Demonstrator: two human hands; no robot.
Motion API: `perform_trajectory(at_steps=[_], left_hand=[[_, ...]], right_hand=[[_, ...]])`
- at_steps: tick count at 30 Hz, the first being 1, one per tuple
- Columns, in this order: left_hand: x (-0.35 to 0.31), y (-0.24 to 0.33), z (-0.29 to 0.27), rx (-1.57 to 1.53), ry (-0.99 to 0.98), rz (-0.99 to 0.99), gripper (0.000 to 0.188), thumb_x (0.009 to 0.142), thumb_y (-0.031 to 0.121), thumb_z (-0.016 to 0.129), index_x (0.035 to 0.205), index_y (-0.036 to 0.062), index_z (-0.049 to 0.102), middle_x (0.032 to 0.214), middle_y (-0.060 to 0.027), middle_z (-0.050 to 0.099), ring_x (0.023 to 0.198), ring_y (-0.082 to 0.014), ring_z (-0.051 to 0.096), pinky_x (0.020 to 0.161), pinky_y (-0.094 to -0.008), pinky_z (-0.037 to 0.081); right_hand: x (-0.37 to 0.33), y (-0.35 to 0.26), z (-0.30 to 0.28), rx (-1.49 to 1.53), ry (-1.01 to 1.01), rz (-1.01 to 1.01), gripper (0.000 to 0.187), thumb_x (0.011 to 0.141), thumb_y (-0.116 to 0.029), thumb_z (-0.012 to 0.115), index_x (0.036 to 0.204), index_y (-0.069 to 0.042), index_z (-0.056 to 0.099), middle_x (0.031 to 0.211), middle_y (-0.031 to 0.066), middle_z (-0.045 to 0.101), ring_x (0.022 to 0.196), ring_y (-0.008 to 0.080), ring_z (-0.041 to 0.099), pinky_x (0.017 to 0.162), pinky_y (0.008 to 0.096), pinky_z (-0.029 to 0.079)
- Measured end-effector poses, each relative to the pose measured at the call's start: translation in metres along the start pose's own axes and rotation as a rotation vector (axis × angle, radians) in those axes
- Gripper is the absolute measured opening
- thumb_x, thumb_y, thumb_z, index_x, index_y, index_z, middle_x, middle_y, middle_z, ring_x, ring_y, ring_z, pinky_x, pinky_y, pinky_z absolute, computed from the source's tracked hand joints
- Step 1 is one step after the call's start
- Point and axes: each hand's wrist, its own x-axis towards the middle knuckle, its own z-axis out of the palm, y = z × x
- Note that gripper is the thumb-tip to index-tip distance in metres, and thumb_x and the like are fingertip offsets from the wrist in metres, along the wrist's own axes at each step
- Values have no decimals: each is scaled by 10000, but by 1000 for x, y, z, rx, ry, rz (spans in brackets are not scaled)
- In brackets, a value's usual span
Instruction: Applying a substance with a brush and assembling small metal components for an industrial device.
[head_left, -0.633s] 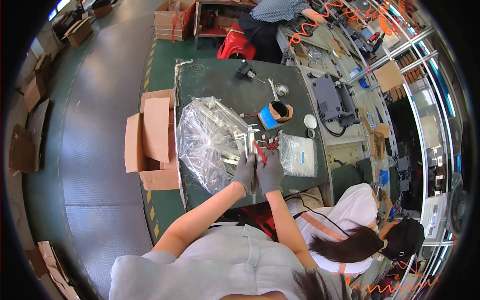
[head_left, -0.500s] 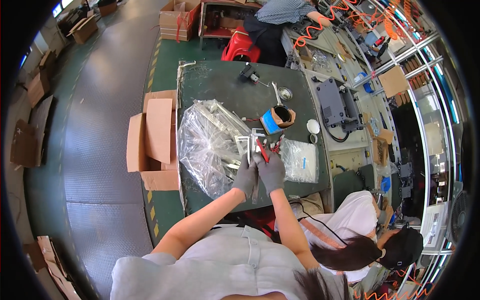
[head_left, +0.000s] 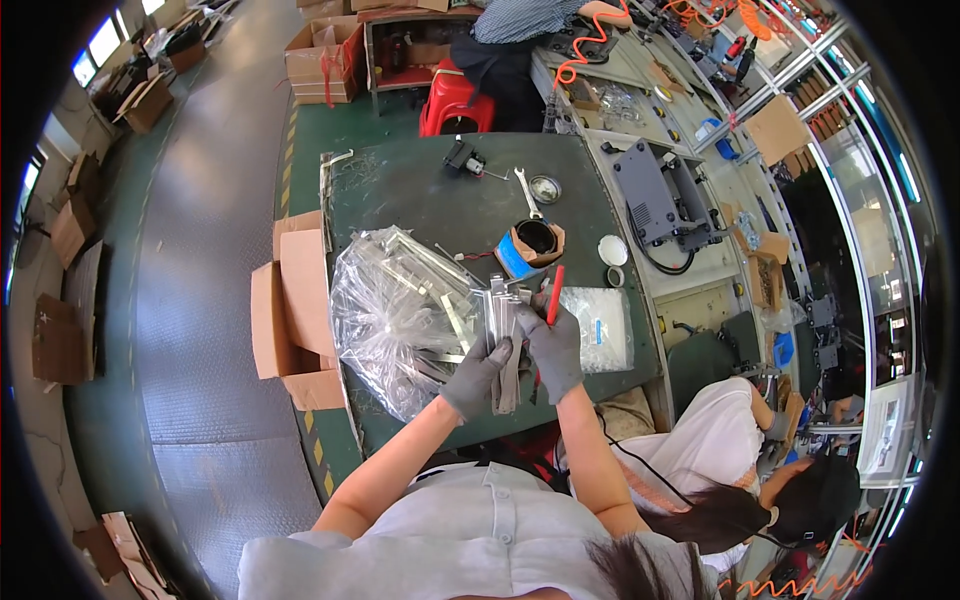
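Note:
In front of me my left hand [head_left: 478, 380], in a grey glove, is closed round a bundle of flat silver metal strips [head_left: 503, 320] held roughly upright. My right hand [head_left: 555, 348], gloved too, presses against the bundle's right side. A slim red-handled tool [head_left: 556, 293] sticks up from the right hand's grip; its working end is hidden. Just beyond the hands stands a blue can [head_left: 517, 258] with brown card round its dark opening. To the left a clear plastic bag [head_left: 385, 325] holds more metal pieces. A flat clear packet [head_left: 598, 330] lies right of my right hand.
On the dark green table [head_left: 400, 190] lie a wrench [head_left: 526, 190], a small black motor-like part [head_left: 464, 157] and round lids [head_left: 612, 249]. Open cardboard boxes [head_left: 305, 290] stand at the left edge. A grey machine housing [head_left: 650, 190] sits on the right bench. A co-worker [head_left: 690, 440] sits close right.
The strips now show as a thicker, upright bundle between my hands. The red tool has turned and points up higher. My view has shifted slightly, moving the table left.

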Motion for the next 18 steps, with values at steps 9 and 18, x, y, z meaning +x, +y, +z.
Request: perform_trajectory(at_steps=[9, 18], left_hand=[[7, 5, 15, 272, -116, 245, 365, 902, 203, 514, 1209, 81, 358, 905, -30, 513, 707, -98, 508, 612, -273, 464], [10, 4, 0, 781, 87, 642, 255, 900, 90, 490, 1117, 53, 361, 902, -29, 517, 720, -90, 465, 638, -237, 423]], right_hand=[[10, -3, -18, 15, -51, 75, 159, 819, -183, 602, 840, -25, 609, 573, -17, 509, 489, 62, 473, 437, 212, 358], [8, -51, -23, 142, -129, 78, 164, 838, -185, 581, 875, -25, 584, 673, 23, 578, 574, 92, 571, 496, 216, 436]])
